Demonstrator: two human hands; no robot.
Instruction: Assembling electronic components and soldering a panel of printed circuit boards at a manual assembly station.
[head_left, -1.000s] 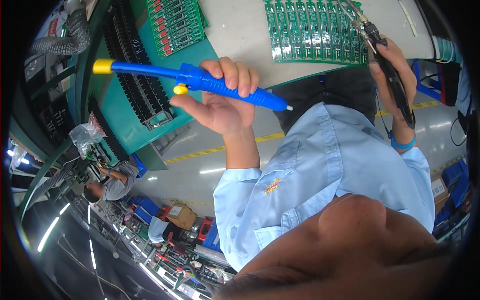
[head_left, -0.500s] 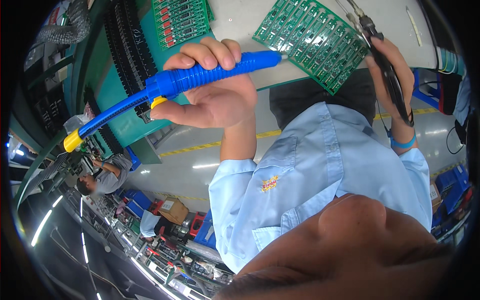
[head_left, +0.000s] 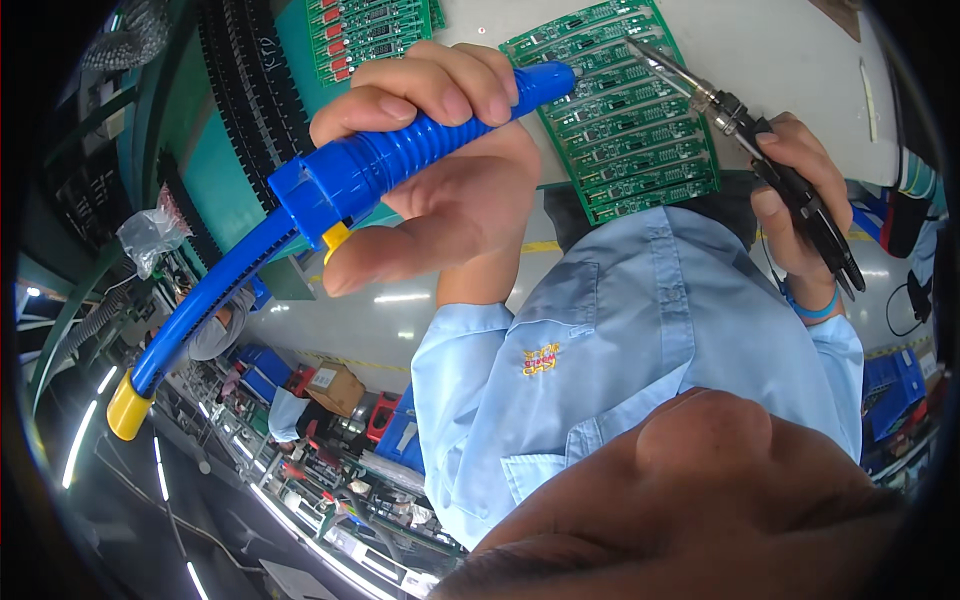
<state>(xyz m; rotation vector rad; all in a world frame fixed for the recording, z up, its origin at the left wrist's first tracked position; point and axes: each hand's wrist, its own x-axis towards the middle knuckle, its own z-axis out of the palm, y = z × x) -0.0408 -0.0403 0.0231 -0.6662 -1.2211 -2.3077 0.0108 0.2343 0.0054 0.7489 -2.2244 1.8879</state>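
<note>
My left hand (head_left: 470,200) is closed around a blue desoldering pump (head_left: 400,155) with a ribbed barrel, its thumb against the small yellow button (head_left: 337,240). The pump's yellow-capped rod sticks out toward the lower left. Its nozzle end is over the upper left part of a green circuit board panel (head_left: 640,140) made of several narrow boards. My right hand (head_left: 815,165) grips a black-handled soldering iron (head_left: 735,118) with a metal collar, whose pointed tip is above the panel's upper part. Whether the nozzle or the tip touches the panel, I cannot tell.
Another green panel with red parts (head_left: 365,40) lies at the upper left. Beside it stand black slotted racks (head_left: 250,90) on a green mat. A clear plastic bag (head_left: 150,240) is farther left. A thin pale stick (head_left: 870,100) lies on the right. A person's grey sleeve (head_left: 222,325) shows behind.
The circuit board panel has turned and shifted slightly. The pump's nozzle has risen and its capped rod has swung downward. The iron's tip has come in over the panel.
</note>
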